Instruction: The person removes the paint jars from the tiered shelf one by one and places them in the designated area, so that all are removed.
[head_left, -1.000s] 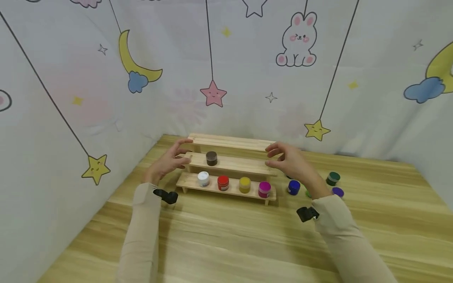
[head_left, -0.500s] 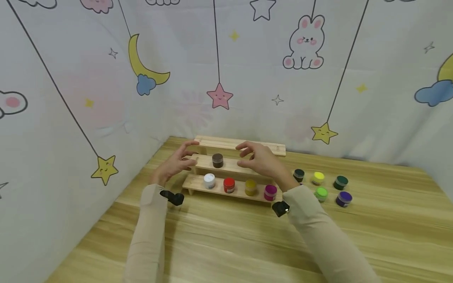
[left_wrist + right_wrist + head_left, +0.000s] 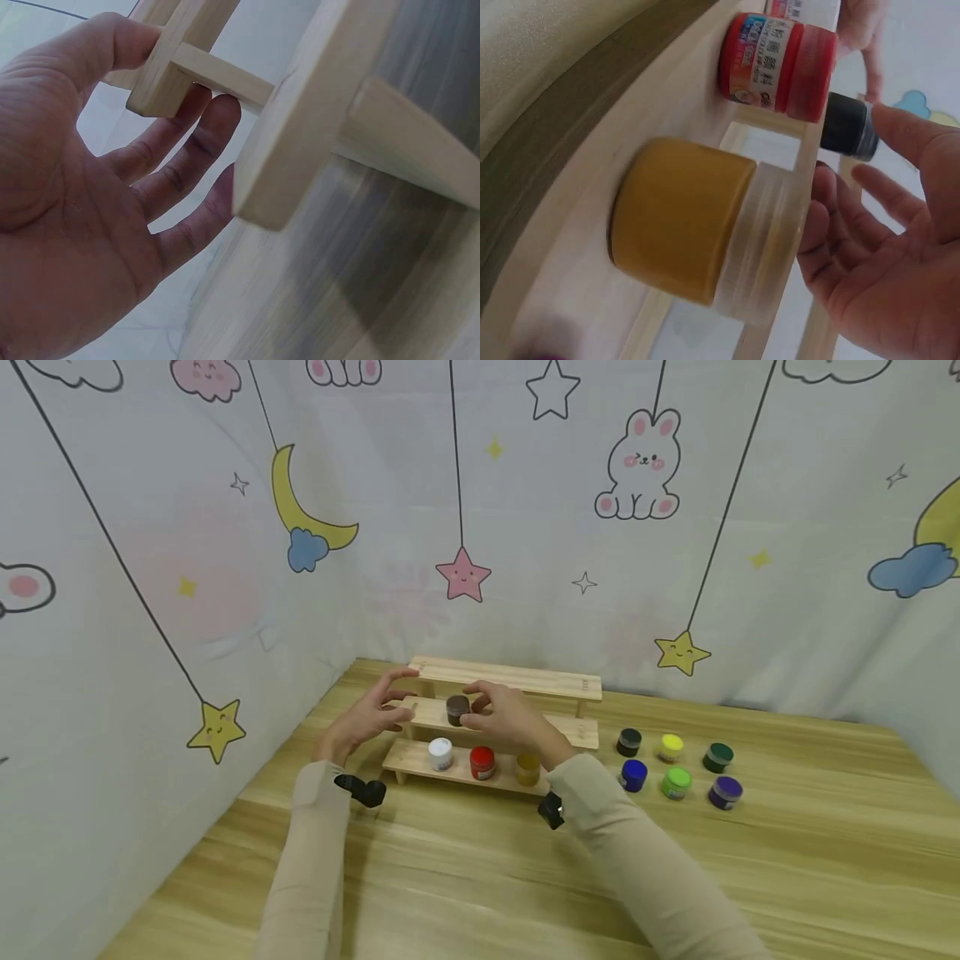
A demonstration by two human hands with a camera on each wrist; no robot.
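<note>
A three-tier wooden rack [image 3: 510, 677] stands on the table. My left hand [image 3: 365, 718] holds its left end; in the left wrist view the thumb and curled fingers lie around the end of a plank [image 3: 169, 82]. On the middle tier sits a dark brown paint jar [image 3: 457, 711]. My right hand [image 3: 510, 717] is at this jar, thumb and index fingertip spread about its right side, with no firm grip visible. Along the bottom tier stand a white jar [image 3: 440, 753], a red jar [image 3: 482, 762] and an ochre yellow jar [image 3: 682, 221]. My right forearm hides the magenta jar in the head view.
Right of the rack, several paint jars stand on the table: black [image 3: 629, 742], bright yellow [image 3: 671, 747], dark green [image 3: 717, 757], blue [image 3: 633, 775], light green [image 3: 677, 782] and purple [image 3: 725, 792]. A patterned curtain [image 3: 540, 527] hangs close behind the rack.
My right hand has moved left from the rack's right end to the brown jar. My left hand has stayed at the rack's left end. The jars have not moved.
</note>
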